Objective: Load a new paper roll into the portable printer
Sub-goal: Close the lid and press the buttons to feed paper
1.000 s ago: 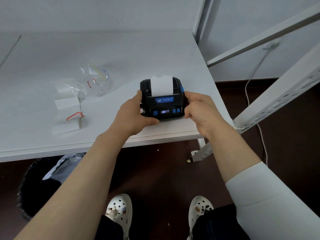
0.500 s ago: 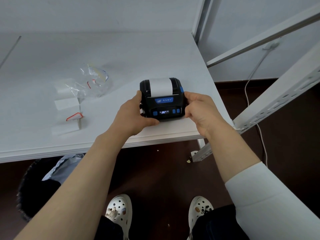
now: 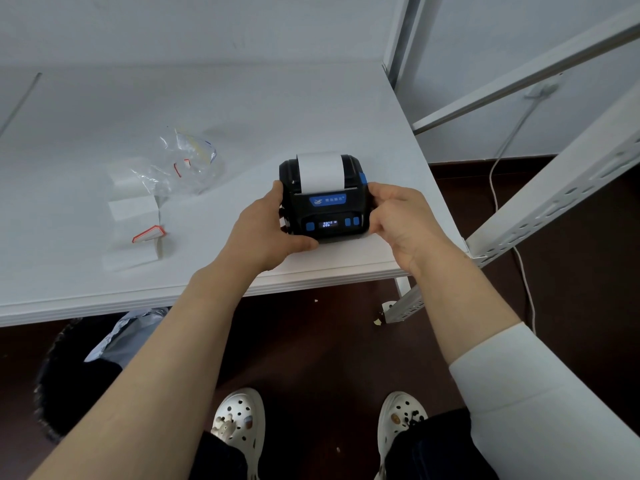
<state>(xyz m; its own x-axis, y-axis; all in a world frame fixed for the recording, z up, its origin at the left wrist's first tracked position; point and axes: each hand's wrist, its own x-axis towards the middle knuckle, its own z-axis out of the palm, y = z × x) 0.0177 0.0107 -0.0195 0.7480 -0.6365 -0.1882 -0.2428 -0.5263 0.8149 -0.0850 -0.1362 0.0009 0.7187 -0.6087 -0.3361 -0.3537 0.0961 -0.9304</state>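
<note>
Resting near the front right edge of the white desk [image 3: 242, 109], the black portable printer [image 3: 325, 199] sits clasped from both sides. The left hand [image 3: 266, 233] presses its fingers on the printer's left flank with the thumb curled under the near edge; the right hand [image 3: 398, 220] closes its grip on the right flank. A strip of white paper [image 3: 320, 171] lies over the printer's top, fed out of the slot above the blue label. A small lit display [image 3: 329, 223] shows on the near face between blue buttons. Well apart to the left lie a crumpled clear plastic wrapper [image 3: 183, 161] and folded white paper pieces [image 3: 135, 230] with red-edged stickers.
</note>
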